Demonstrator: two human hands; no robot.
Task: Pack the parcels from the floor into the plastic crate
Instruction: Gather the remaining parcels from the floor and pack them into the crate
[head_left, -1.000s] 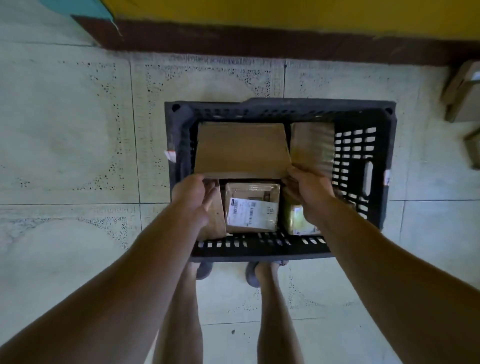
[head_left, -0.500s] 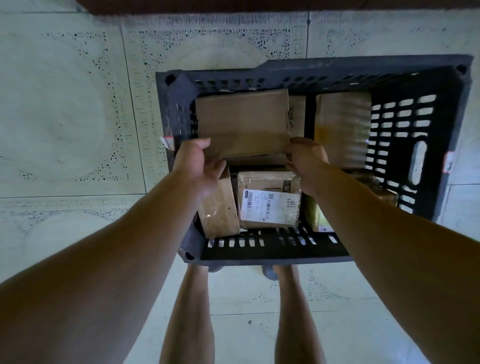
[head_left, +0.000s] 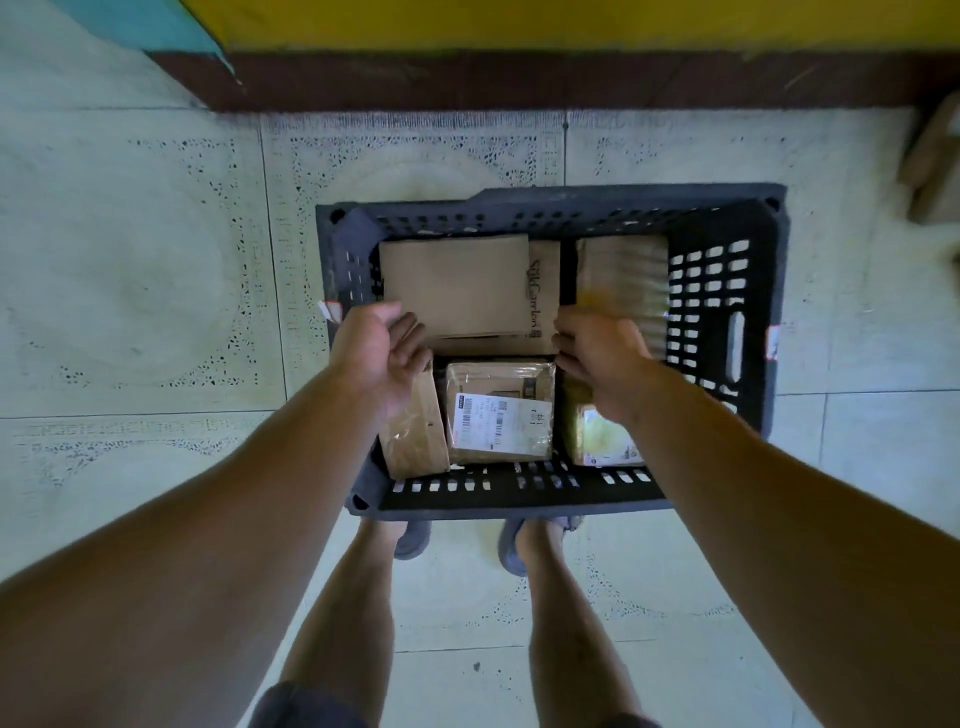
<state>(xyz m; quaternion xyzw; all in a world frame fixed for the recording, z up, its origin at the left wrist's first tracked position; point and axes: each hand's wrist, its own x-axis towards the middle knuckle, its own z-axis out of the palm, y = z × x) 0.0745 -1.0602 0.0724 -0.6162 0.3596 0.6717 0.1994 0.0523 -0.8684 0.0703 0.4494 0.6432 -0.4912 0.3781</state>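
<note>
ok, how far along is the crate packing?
Done: several parcels sit in the crate, including the labelled parcel by the near wall. In hand: the flat brown parcel lies on top at the back; the left hand beside it holds nothing; whether the right hand touches it is unclear. Left: at least one cardboard box on the floor at far right.

- Sideways lettering, seemingly "SilkGarden", runs along the edge of the flat cardboard box (head_left: 543, 291) at the back of the crate (head_left: 727, 260).
- The white shipping label (head_left: 496, 423) on the taped parcel (head_left: 498, 376) carries barcodes and a square code; its print is too small to read.
- The blurred label (head_left: 605, 444) on the right-hand parcel (head_left: 571, 415) is unreadable.
</note>
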